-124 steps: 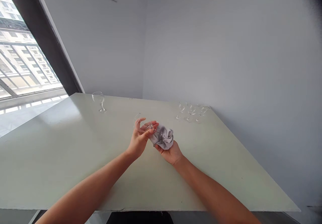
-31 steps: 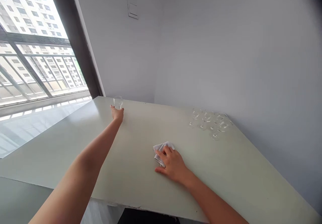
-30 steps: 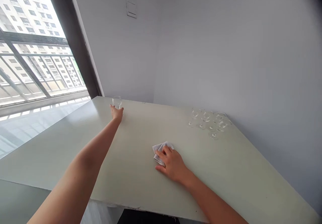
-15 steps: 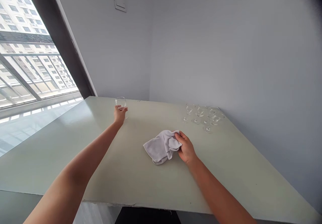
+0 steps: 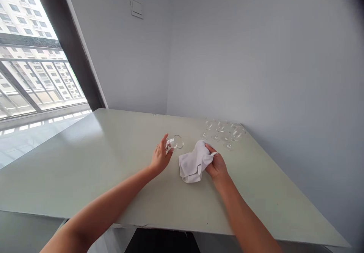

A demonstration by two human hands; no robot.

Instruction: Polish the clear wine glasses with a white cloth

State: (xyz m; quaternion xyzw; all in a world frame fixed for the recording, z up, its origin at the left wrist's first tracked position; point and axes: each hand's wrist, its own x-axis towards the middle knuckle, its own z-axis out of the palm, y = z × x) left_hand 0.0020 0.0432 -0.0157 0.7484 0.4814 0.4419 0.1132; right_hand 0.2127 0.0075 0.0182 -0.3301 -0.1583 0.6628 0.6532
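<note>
Near the middle of the view, my left hand (image 5: 160, 157) is closed on a clear stemmed glass (image 5: 176, 142), which is tilted with its rim facing right toward the cloth. My right hand (image 5: 217, 165) grips a pale lilac cloth (image 5: 193, 165), bunched at the top with a loose part hanging to the left. A small gap separates glass and cloth. Several more clear stemmed glasses (image 5: 236, 133) stand upright in a group behind my right hand.
The pale table (image 5: 119, 139) meets grey walls at the back and right. A light switch (image 5: 137, 8) is on the back wall. At the left is a window (image 5: 36, 74) with a railing beyond it.
My left hand has brought the glass from the far left of the table toward the middle, tipping it sideways. The cloth in my right hand has shifted slightly right and changed its folds.
</note>
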